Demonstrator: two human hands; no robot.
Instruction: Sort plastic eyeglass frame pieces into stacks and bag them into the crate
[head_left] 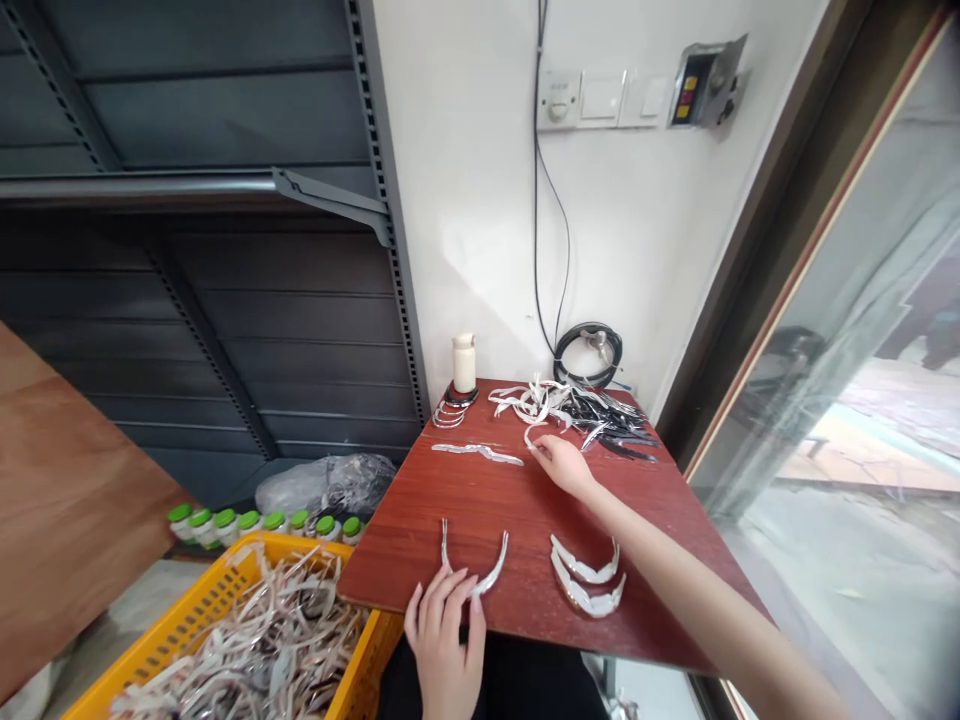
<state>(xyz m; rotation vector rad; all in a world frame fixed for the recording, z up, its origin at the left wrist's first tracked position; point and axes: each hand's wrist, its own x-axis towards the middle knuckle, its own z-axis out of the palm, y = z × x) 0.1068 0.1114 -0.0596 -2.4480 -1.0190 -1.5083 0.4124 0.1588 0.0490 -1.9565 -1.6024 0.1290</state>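
Note:
My left hand (444,628) rests at the front edge of the reddish-brown table, its fingers stretched out and slightly apart. Beneath those fingers is a curved silvery-white piece (491,570), whose two ends stick out beyond them; its middle is hidden. My right hand (561,462) reaches far across the table and pinches a thin white curved strip (529,436) between thumb and fingertips. Just past it lies a tangled pile of white strips (536,402) and black strips (611,412). Two more curved silvery pieces (591,598) sit nested to the right of my left hand.
A flat, wavy white strip (480,454) lies mid-table. Behind it stand a cream bottle (464,365) and several curved pieces (448,414). Coiled black cable (616,350) leans on the wall. A yellow basket (172,622) full of strips and green-lidded jars (225,525) are left.

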